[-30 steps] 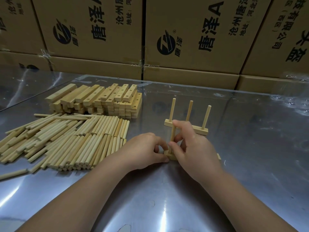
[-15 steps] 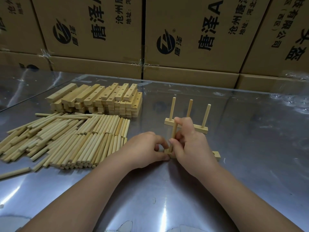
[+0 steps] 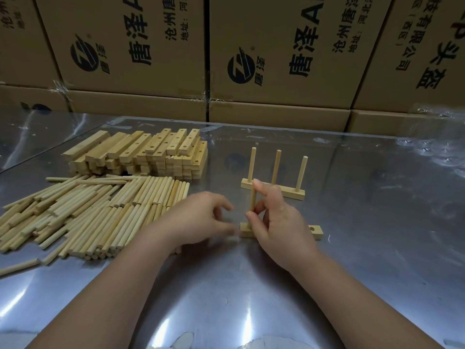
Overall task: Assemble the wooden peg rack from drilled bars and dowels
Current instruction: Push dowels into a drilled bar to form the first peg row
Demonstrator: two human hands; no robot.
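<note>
One dowel (image 3: 253, 200) stands upright at the left end of the bar (image 3: 315, 231), pinched by the right hand (image 3: 279, 222); left hand (image 3: 198, 217) blurred, fingers (image 3: 224, 205) loosely apart.

Pale wood dowels (image 3: 95, 212) & bars (image 3: 151, 152), brown boxes (image 3: 276, 46) w/ black print.

Pale matt wooden dowels (image 3: 95, 212), glossy metal table (image 3: 377, 248), matt cardboard boxes (image 3: 276, 46)
</note>
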